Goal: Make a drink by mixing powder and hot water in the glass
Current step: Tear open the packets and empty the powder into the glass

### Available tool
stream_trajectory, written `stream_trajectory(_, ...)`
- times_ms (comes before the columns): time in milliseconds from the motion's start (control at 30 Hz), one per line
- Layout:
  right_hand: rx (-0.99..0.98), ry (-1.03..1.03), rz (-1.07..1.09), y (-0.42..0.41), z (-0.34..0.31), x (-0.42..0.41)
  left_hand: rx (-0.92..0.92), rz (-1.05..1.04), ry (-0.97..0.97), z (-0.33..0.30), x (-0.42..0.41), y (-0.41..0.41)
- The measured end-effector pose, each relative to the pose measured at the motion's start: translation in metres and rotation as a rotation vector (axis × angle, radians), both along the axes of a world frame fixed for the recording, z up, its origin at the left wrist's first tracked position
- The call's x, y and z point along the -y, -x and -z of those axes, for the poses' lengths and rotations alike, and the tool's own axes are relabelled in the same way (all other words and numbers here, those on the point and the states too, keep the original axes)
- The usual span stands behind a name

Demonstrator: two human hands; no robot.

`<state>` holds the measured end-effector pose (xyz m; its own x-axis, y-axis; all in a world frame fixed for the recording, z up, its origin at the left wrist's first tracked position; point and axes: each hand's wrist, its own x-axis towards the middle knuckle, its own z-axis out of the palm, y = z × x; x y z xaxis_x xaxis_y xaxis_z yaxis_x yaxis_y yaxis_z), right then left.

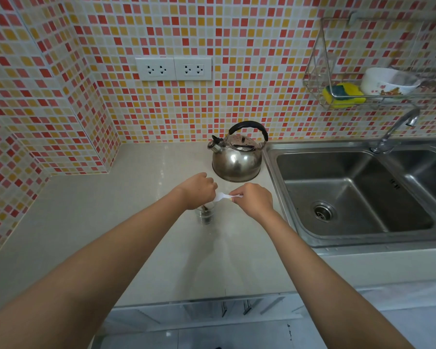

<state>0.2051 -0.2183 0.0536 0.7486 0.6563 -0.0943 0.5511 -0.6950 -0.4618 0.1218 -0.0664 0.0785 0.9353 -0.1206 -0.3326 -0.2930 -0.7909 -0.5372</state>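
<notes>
Pinching a small white sachet (pixel 224 196) betw. both hands: left hand (pixel 199 188) closed on one end, right hand (pixel 253 199) fingertips clamped on the other, held just above the glass (pixel 205 213). Glass stands on the counter (pixel 136 222), dark contents seen at bottom, prob. powder. Sachet judged light, thin, floppy; best gripped at the corners w/ fingertips. Glass fragile, slick, to be taken round the wall. Kettle (pixel 237 157) just behind, prob. heavy/hot, handle only. Sink (pixel 350 197) to the right.
</notes>
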Motion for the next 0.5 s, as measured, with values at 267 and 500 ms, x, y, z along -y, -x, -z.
stream_trajectory(267, -0.008, 0.021, 0.002, -0.0010, 0.0011, 0.0006, -0.033, 0.037, -0.030, -0.0031, 0.0041, -0.0046)
stream_trajectory(500, 0.018, 0.033, -0.008, 0.0000, 0.0011, -0.0006, -0.063, 0.091, -0.099, -0.0040, 0.0090, -0.0088)
